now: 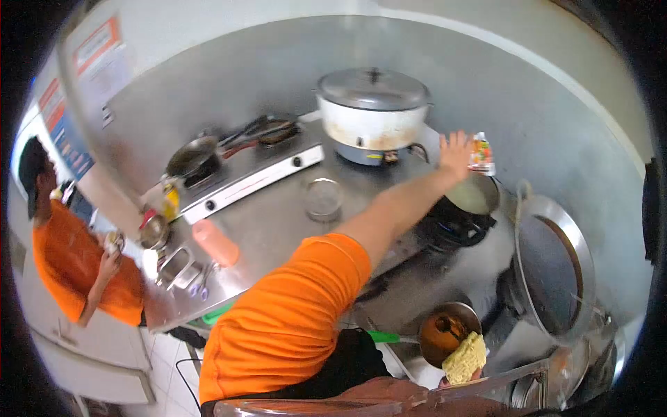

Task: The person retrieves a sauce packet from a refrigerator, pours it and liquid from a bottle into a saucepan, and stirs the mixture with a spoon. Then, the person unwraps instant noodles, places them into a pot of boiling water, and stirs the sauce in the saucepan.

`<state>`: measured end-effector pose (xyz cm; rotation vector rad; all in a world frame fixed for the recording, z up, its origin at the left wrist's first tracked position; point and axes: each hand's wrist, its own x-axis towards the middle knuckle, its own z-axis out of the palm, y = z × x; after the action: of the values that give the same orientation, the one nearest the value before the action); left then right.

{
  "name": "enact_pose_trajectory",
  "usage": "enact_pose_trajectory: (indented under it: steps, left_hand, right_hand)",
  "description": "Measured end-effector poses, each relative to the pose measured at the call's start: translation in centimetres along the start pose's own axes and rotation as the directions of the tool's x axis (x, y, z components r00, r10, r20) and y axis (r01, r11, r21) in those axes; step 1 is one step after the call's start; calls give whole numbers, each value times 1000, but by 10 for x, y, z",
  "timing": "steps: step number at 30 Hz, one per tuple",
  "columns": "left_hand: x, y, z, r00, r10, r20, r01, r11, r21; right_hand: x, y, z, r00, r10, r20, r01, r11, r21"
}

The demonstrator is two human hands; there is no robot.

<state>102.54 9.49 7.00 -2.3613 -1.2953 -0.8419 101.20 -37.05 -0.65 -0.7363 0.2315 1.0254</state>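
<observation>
Two bare hands are under inspection from where I stand. The left hand (455, 154) has its fingers spread wide with nothing seen in its grasp; it is beside a printed packet (482, 156), and whether it touches the packet I cannot tell. The right hand (476, 375), mostly hidden, holds a yellow noodle block (464, 360) at the near rim of a metal saucepan (473, 316); whether the block touches that rim is unclear.

Hazard one, burns: the left arm (399, 205) reaches across the counter (278, 219), close to a dark pot (464, 215) on a burner (443, 240). Should that burner be lit, which I cannot confirm, a lowered wrist could meet hot metal or steam. Hazard two, breakage: the block looks dry and brittle, so a hard squeeze could shed crumbs into the saucepan. Hazard three, snagging: a green handle (383, 336) juts toward the person's clothing, and a catch there could upset whatever it belongs to.

Containers: the dark pot holds a pale, cloudy liquid (476, 195). The saucepan holds an orange-brown sauce (435, 345), apparently with a dark utensil (442, 323) in it. The rice cooker (372, 125) is lidded, its contents hidden. The pink bottle (216, 243) has a fill level I cannot judge
</observation>
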Motion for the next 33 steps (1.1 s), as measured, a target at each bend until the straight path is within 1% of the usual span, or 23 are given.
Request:
enact_pose_trajectory:
  steps: [1, 3, 6, 8, 9, 11, 12, 13, 14, 15, 16, 17, 19, 22, 25, 26, 28, 29, 30, 33]
  left_hand:
    - [-5, -1, -22, 986, -132, 106, 153, 964, -217]
    - [-7, -12, 4, 958, -285, -43, 242, 877, -416]
    - [-45, -41, -55, 934, -355, -39, 239, 702, -670]
    - [-81, -84, -64, 914, -354, -199, 122, 706, -697]
    - [-104, -105, -62, 893, -349, -283, 59, 716, -695]
    - [-164, -152, -87, 916, -352, -193, 176, 784, -595]
    - [-198, -172, -102, 901, -405, -157, 268, 803, -532]
    - [-234, -192, -116, 895, -427, -130, 353, 854, -382]
    - [-269, -211, -126, 854, -521, 8, 497, 811, -308]
    - [-308, -230, -127, 843, -538, -11, 513, 810, -285]
    - [-343, -240, -143, 816, -576, 54, 572, 789, -222]
    - [-373, -251, -152, 779, -616, 114, 626, 765, -151]
    - [-430, -269, -159, 777, -615, 134, 625, 778, -53]
    - [-491, -297, -146, 774, -583, 249, 576, 811, 108]
    - [-526, -311, -118, 757, -612, 227, 482, 759, 438]
    - [-533, -318, -111, 768, -604, 216, 447, 745, 494]
    - [-547, -341, -93, 797, -590, 127, 436, 708, 555]
    - [-548, -343, -101, 810, -580, 87, 432, 690, 580]
    - [-548, -346, -111, 747, -640, 179, 497, 717, 489]
    - [-557, -358, -125, 738, -623, 259, 506, 765, 398]
  right_hand:
    - [-2, 3, 4, 999, 32, 26, -31, 999, -18]
    - [-6, 8, 14, 998, 46, 49, -44, 998, -39]
    - [-17, 12, 25, 997, 49, 66, -45, 997, -70]
    - [-14, 15, 33, 995, 60, 74, -51, 992, -116]
    - [3, 16, 31, 993, 80, 86, -66, 986, -154]
    - [16, 21, 47, 993, 84, 81, -61, 964, -260]
    - [15, 26, 57, 990, 101, 103, -69, 958, -278]
    - [14, 30, 64, 982, 131, 139, -84, 949, -303]
    - [12, 35, 71, 972, 162, 173, -98, 940, -328]
    - [11, 41, 77, 960, 193, 205, -112, 930, -351]
    - [3, 46, 83, 948, 220, 231, -122, 919, -374]
    - [11, 50, 86, 889, 316, 332, -184, 910, -372]
    - [8, 67, 99, 869, 347, 352, -191, 892, -410]
    - [0, 102, 117, 858, 377, 349, -201, 872, -447]
    - [-12, 140, 131, 822, 429, 375, -221, 847, -483]
    - [-16, 154, 137, 801, 447, 398, -220, 838, -498]
    - [-25, 180, 149, 764, 477, 434, -209, 820, -532]
    - [-29, 192, 154, 748, 490, 447, -201, 810, -551]
    - [-30, 204, 158, 735, 504, 454, -191, 796, -574]
    - [-34, 243, 166, 696, 538, 476, -160, 762, -627]
